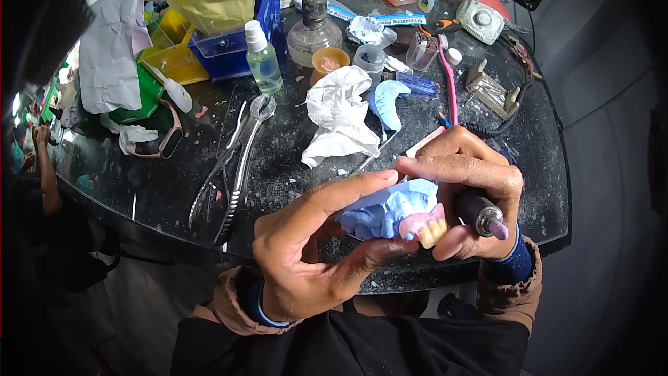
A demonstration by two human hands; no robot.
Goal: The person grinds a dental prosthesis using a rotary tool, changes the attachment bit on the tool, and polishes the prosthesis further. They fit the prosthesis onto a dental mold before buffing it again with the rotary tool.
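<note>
From the head camera, your left hand [306, 251] pinches the blue dental cast [384, 210] between thumb and fingers, just above the near edge of the dark worktable [292, 160]. The cast sits tilted, its pink denture base with yellowish teeth [430, 226] turned toward your right hand [465, 181]. That hand is curled tight around a rotary handpiece [480, 212], whose small mauve grinding tip [498, 230] pokes out to the right, clear of the teeth; your right fingertips also rest against the cast and steady it.

You seem to be between passes of trimming or smoothing the denture: the work is held firm, the tool is in hand but not on it. The next move calls for turning the tip back toward the pink base and bringing it in lightly, with the left pinch kept steady so the cast does not twist.

Farther back on the table lie a crumpled white tissue [341, 122], another blue cast piece [388, 101], metal pliers [233, 167], a small spray bottle [263, 59] and a glass burner [313, 28].
</note>
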